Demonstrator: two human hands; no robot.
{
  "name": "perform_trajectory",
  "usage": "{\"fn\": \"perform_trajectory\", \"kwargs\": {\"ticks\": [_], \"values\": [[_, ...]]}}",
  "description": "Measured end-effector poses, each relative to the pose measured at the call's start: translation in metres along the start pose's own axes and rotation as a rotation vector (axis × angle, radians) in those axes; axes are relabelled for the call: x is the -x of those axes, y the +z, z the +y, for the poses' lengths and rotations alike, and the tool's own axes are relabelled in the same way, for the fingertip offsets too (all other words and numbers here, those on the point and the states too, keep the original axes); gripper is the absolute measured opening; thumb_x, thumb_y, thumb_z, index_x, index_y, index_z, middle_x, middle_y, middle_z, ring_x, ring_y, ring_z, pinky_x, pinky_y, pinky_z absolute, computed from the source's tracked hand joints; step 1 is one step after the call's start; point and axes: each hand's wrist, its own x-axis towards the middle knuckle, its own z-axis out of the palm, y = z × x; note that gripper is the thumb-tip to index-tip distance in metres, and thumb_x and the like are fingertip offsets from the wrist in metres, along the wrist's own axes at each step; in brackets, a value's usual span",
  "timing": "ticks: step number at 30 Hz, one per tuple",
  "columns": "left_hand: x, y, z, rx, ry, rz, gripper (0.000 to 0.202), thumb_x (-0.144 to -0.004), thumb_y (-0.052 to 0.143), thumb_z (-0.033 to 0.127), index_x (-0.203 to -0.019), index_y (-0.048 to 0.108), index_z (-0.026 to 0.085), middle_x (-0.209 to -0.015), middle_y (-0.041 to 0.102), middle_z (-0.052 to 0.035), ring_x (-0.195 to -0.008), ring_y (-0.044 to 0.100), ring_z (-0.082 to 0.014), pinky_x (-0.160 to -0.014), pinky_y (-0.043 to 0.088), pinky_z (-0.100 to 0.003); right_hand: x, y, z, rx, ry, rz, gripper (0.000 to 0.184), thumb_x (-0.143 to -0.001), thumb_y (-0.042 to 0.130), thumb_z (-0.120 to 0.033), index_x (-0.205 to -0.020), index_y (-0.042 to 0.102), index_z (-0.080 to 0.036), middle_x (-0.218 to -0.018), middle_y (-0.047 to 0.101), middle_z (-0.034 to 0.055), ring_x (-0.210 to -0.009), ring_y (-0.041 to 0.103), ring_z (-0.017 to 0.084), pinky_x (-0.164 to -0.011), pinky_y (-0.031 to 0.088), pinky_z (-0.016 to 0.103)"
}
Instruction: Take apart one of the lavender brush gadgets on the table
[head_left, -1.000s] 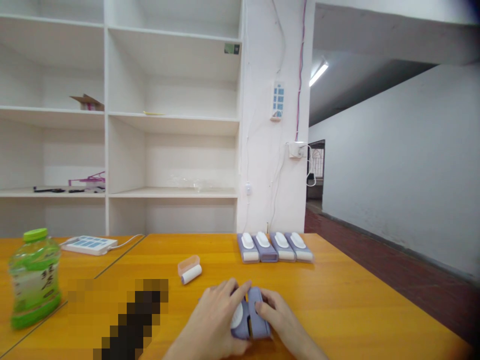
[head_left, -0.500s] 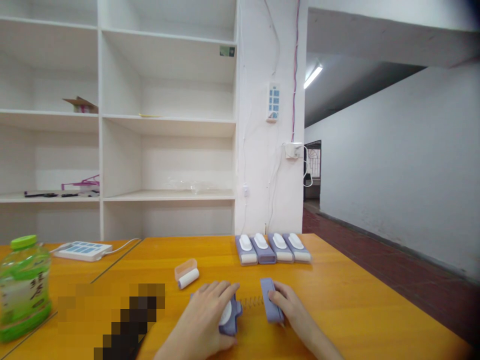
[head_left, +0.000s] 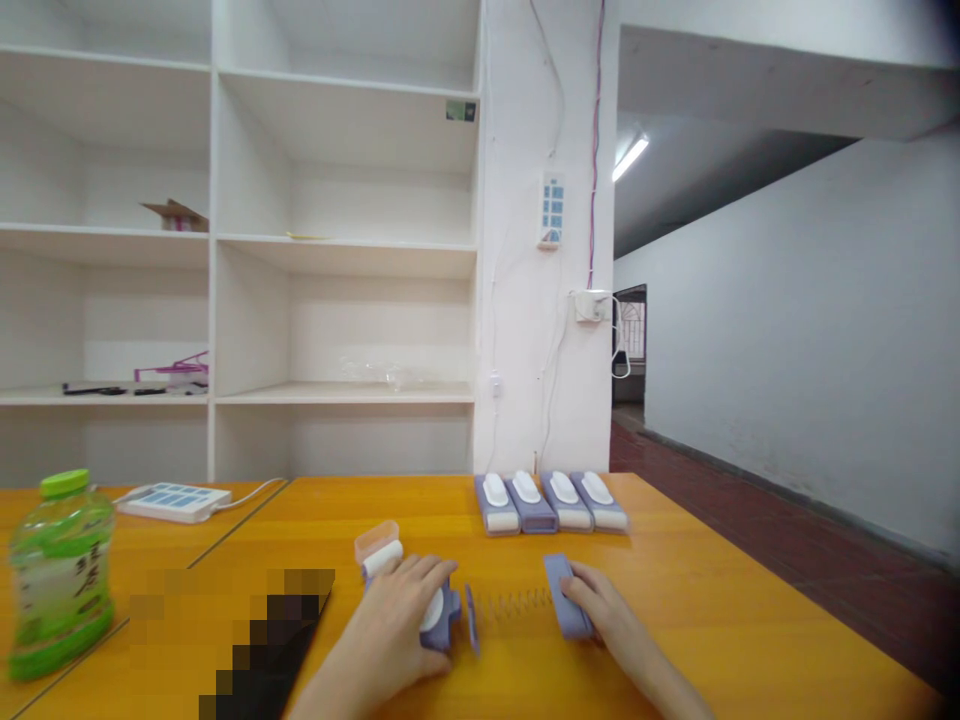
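Observation:
My left hand [head_left: 394, 625] is closed over a purple casing [head_left: 444, 632] with a white round part on top, much of it hidden under the fingers. My right hand [head_left: 604, 605] grips a flat purple block [head_left: 566, 600] at its right side. From that block a thin coil spring [head_left: 517, 604] stretches leftward toward a narrow purple plate [head_left: 471, 620], which looks blurred and stands apart from the casing. Just behind my left hand lie a white roller [head_left: 382, 556] and a translucent orange cover [head_left: 376, 540].
Several purple-and-white devices [head_left: 531, 515] stand in a row at the table's far edge. On the left are a green-capped bottle [head_left: 64, 585] and a white power strip [head_left: 174, 502] with a cable. White shelves [head_left: 345, 392] rise behind the orange table [head_left: 690, 590].
My hands have moved farther apart, the right one to the right with the block. The spring is longer, and the narrow plate now shows separate from the casing.

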Motion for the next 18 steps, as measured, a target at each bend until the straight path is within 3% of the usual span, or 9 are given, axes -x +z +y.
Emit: {"fn": "perform_trajectory", "kwargs": {"ticks": [5,9,12,15,18], "values": [[0.004,-0.005,-0.007,0.003,-0.015,-0.009,0.082,-0.056,0.087,0.038,-0.132,0.057,0.028,-0.133,0.062,-0.0038,-0.122,0.052,-0.0291,-0.112,0.032,-0.041,-0.003,-0.013,0.007,0.117,-0.021,-0.080,0.044,-0.081,0.057,-0.052,-0.097,0.072,-0.013,-0.095,0.074,0.0069,-0.098,0.063,0.033,-0.086,0.046,0.038],[0.006,-0.010,-0.006,0.028,0.004,-0.004,0.080,-0.055,0.089,0.043,-0.128,0.059,0.029,-0.129,0.063,-0.0046,-0.122,0.053,-0.0301,-0.117,0.024,-0.048,-0.003,-0.019,0.013,0.191,0.004,-0.129,0.035,-0.081,0.060,-0.045,-0.094,0.072,-0.015,-0.090,0.075,0.0054,-0.087,0.065,0.029,-0.078,0.047,0.034],[0.005,-0.009,0.002,0.033,0.053,0.042,0.066,-0.068,0.081,0.047,-0.127,0.058,0.030,-0.129,0.062,-0.0054,-0.123,0.052,-0.0289,-0.119,0.016,-0.053,-0.007,-0.023,0.024,0.208,0.003,-0.073,0.031,-0.079,0.061,-0.042,-0.095,0.072,-0.017,-0.085,0.074,0.0048,-0.081,0.064,0.026,-0.074,0.047,0.032],[0.000,0.004,0.014,0.042,0.070,0.089,0.054,-0.085,0.065,0.039,-0.136,0.050,0.031,-0.139,0.056,-0.0050,-0.131,0.046,-0.0255,-0.121,0.016,-0.048,-0.013,-0.027,0.040,0.287,0.004,-0.012,0.039,-0.082,0.058,-0.042,-0.107,0.070,-0.015,-0.076,0.069,0.0039,-0.072,0.062,0.024,-0.067,0.046,0.031],[-0.008,0.027,0.029,0.057,0.090,0.074,0.056,-0.089,0.060,0.037,-0.142,0.045,0.029,-0.146,0.050,-0.0052,-0.135,0.042,-0.0255,-0.121,0.023,-0.043,-0.016,-0.029,0.049,0.457,-0.015,0.110,0.057,-0.084,0.056,-0.043,-0.129,0.058,-0.009,-0.079,0.066,0.0050,-0.072,0.063,0.025,-0.067,0.048,0.034]]}}
